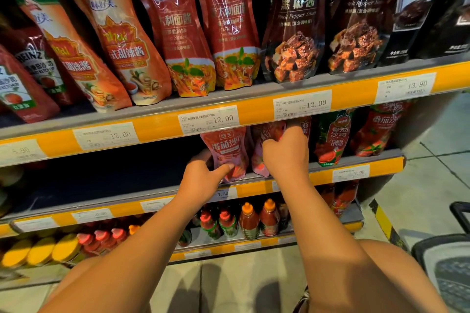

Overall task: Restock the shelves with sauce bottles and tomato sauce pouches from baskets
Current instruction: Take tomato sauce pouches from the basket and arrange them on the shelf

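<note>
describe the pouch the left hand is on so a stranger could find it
Start at the middle shelf, under the yellow price strip. The pink-red tomato sauce pouch stands upright at the left end of that row, dark empty shelf to its left. Only it has the left hand gripping its lower edge.

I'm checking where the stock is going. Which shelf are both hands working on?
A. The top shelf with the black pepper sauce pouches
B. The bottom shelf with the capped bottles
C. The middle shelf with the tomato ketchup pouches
C: the left hand and right hand each grip a red tomato ketchup pouch on the middle shelf.
</note>
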`<state>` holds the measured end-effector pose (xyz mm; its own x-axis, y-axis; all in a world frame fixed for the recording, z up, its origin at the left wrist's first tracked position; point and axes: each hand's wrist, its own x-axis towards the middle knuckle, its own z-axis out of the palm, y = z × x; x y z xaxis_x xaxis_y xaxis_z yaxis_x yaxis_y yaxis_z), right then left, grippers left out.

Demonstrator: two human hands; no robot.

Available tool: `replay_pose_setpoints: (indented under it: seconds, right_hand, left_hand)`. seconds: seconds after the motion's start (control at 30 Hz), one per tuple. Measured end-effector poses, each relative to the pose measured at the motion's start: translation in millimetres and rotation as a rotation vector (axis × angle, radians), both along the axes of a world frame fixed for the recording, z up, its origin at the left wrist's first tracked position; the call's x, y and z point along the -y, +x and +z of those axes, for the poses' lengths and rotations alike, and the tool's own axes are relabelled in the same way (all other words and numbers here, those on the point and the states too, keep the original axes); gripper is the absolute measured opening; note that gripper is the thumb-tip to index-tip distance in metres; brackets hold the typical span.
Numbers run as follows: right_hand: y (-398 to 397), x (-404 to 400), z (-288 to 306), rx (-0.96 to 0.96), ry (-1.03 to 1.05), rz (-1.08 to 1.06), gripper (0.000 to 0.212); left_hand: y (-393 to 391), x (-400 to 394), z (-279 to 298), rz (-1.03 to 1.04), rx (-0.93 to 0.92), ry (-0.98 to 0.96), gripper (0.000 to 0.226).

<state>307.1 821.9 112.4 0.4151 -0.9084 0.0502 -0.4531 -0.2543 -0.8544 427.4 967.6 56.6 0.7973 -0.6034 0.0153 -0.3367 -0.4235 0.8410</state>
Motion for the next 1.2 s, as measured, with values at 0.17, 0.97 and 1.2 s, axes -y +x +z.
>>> replay_pose_setpoints:
  seconds: [0.17,0.97,1.2]
  right_hand:
    - [-1.5,3.5,-2.9,0.088,-0.052,-0.068,0.025]
    - [13.5,-0.3,-8.7,0.214,0.187,0.108,0.030]
    - [9.5,-2.2,-34.7,-0.188,-0.024,0.038,0.015]
  left_hand:
    - [-0.4,-6.9,-5.3,-0.020,-0.057,-0.110,0.039]
    - [10.2,-12.1,-9.6,-0.086,-0.043,-0.004,0.045]
    - [12.3,-11.1,-19.7,-0.079,0.079,0.105,0.047]
